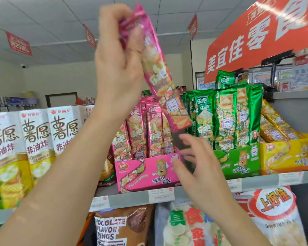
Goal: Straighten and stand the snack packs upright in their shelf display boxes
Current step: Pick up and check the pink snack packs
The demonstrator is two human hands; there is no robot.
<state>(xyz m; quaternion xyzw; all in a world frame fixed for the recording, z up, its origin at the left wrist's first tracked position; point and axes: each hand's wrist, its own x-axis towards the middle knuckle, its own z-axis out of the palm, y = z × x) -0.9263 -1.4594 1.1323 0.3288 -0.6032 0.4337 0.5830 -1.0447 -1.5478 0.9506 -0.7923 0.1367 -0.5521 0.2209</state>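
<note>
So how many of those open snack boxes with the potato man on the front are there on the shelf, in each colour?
Pink box: 1
Green box: 1
Yellow box: 1
Total: 3
</note>
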